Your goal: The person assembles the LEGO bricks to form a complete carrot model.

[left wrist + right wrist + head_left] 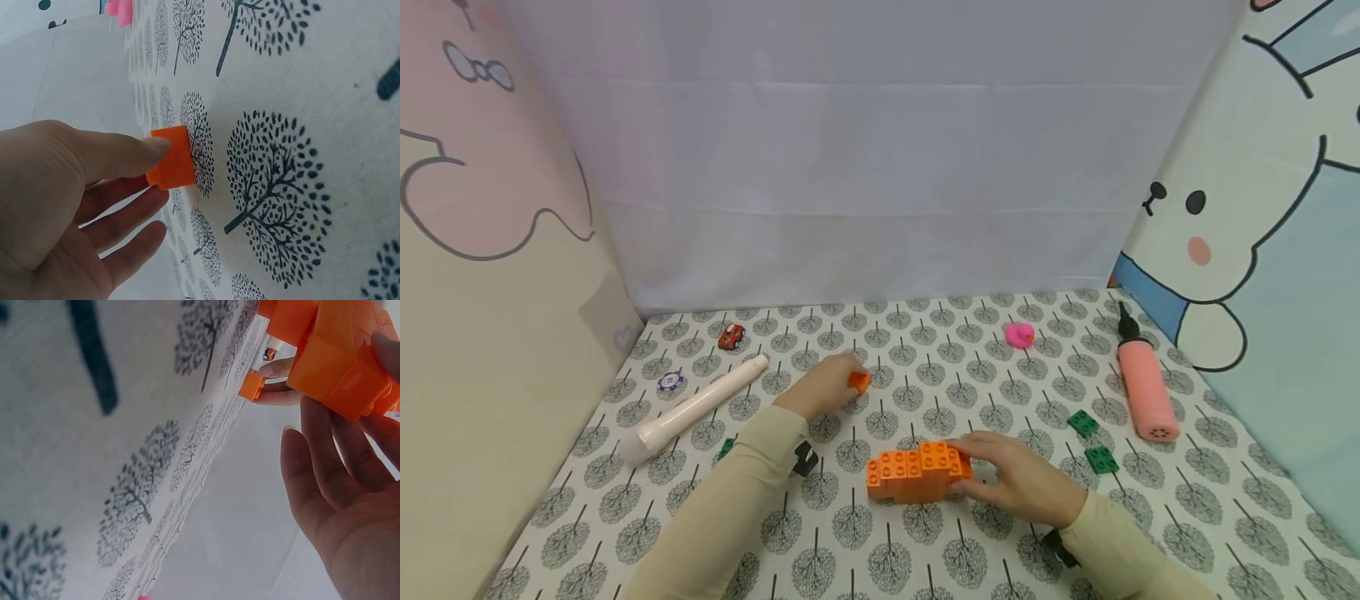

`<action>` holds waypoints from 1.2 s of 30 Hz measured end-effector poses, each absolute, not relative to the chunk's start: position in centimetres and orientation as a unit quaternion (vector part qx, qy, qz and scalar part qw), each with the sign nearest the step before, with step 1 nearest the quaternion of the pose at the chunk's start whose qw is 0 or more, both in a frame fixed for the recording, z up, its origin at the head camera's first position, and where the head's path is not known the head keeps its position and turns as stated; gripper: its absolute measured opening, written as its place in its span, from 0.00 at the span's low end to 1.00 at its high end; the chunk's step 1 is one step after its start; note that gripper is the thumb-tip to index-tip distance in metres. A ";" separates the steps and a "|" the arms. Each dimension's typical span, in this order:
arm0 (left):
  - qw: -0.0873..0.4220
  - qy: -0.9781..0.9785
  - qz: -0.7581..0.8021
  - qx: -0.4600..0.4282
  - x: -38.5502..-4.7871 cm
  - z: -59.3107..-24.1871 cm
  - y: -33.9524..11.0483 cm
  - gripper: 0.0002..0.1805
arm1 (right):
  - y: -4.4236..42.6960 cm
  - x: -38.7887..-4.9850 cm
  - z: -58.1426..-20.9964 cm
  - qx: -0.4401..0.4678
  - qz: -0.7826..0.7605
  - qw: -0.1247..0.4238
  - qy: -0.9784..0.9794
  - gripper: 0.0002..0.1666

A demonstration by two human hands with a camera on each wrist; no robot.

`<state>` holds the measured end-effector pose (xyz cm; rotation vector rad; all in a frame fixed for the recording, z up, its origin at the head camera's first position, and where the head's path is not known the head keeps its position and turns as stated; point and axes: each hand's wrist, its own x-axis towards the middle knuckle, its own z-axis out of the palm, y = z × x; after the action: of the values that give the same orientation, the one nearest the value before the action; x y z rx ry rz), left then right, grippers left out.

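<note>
Between its thumb and fingers my left hand (pixel 831 385) pinches a small orange toy brick (pixel 175 157) at the tablecloth, past the middle of the table. Nearer to me, my right hand (pixel 1018 479) grips the right end of an orange block assembly (pixel 917 475), a stepped row of joined studded bricks. In the right wrist view the assembly (pixel 337 362) sits between thumb and fingers, and the left hand's brick (pixel 252 384) shows behind it. The two orange pieces are apart.
Left lie a white tube-like stick (pixel 700 408), a poker chip (pixel 670 381) and a red toy car (pixel 731 336). On the right are green bricks (pixel 1101 459), a pink pump (pixel 1146 387) and a pink rubber duck (pixel 1019 335). A green brick (pixel 726 448) is partly hidden by my left arm.
</note>
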<state>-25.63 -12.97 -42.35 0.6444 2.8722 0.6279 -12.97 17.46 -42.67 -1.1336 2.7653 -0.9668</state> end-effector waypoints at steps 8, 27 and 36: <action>0.053 0.952 0.216 0.209 -25.5 -42.4 -13.2 0.18 | 17.3 -13.0 -42.6 -0.362 -0.311 0.002 0.879 0.32; -0.019 0.908 0.314 0.276 -21.1 -40.5 -14.1 0.21 | 17.4 -13.0 -42.6 -0.349 -0.314 0.010 0.883 0.31; -0.076 0.860 0.359 0.355 -16.4 -40.0 -13.2 0.20 | 17.4 -13.0 -42.6 -0.343 -0.311 0.008 0.886 0.31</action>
<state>-16.39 -13.20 -40.04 1.1729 2.8404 1.1858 -12.97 17.37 -42.61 -1.0711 2.7713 -0.9722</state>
